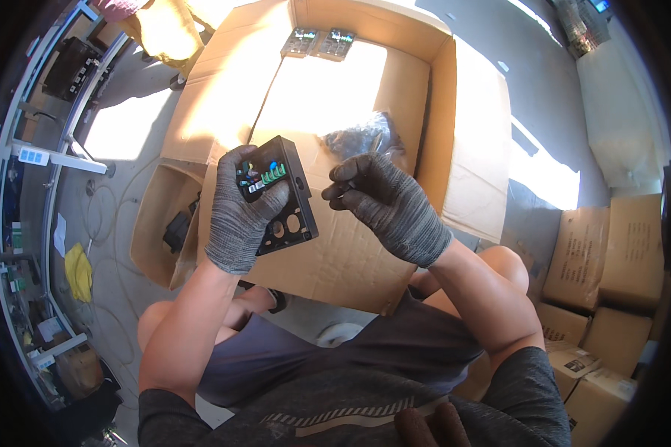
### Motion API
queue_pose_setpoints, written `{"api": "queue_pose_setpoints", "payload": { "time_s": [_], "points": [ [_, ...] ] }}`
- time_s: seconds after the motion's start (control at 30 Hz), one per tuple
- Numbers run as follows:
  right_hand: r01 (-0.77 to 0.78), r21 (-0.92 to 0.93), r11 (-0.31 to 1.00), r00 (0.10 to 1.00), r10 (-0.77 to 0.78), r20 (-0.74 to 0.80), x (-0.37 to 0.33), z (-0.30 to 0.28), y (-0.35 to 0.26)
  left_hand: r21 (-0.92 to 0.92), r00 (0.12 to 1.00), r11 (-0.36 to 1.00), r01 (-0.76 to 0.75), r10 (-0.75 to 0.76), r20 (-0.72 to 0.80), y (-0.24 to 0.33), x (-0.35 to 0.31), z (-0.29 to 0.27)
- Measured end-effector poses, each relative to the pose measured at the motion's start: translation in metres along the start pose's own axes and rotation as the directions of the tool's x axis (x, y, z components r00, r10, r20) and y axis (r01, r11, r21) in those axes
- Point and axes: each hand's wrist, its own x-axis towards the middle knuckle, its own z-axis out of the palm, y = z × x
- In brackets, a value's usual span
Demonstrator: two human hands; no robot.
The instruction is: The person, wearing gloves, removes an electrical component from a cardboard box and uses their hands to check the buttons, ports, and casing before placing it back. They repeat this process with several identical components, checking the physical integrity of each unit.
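Note:
My left hand (240,212), in a grey knit glove, grips a black electronic module (285,200) with green and blue parts on its board and round holes along its lower edge. My right hand (384,201), gloved the same way, hovers just right of the module with thumb and fingertips pinched together; whether something small sits between them I cannot tell. Both hands are over a large open cardboard box (455,134). Two more black modules (319,43) lie at the far end of the box, and a crumpled clear plastic bag (361,138) lies near its middle.
A smaller open cardboard box (153,223) with dark items stands at the left. Stacked closed cartons (604,261) fill the right side. A workbench with tools (30,186) runs along the far left. My bent knees are below the box.

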Motion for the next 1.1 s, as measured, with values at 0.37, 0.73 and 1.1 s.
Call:
{"api": "queue_pose_setpoints", "payload": {
  "time_s": [0.37, 0.73, 1.1],
  "points": [
    [0.196, -0.484, 0.853, 0.98, -0.187, 0.067, 0.0, 0.009, -0.023, -0.071, 0.988, 0.996, -0.046, 0.056, 0.144, 0.005, -0.004, 0.005],
    [0.286, -0.661, 0.693, 0.956, -0.256, 0.145, -0.001, 0.006, -0.026, 0.12, 0.976, 0.978, -0.173, 0.154, 0.152, 0.017, -0.009, 0.014],
    [0.278, -0.627, 0.728, 0.959, -0.178, 0.22, -0.006, 0.004, -0.042, 0.182, 0.963, 0.955, -0.234, 0.202, 0.179, 0.027, -0.014, 0.02]
  ]
}}
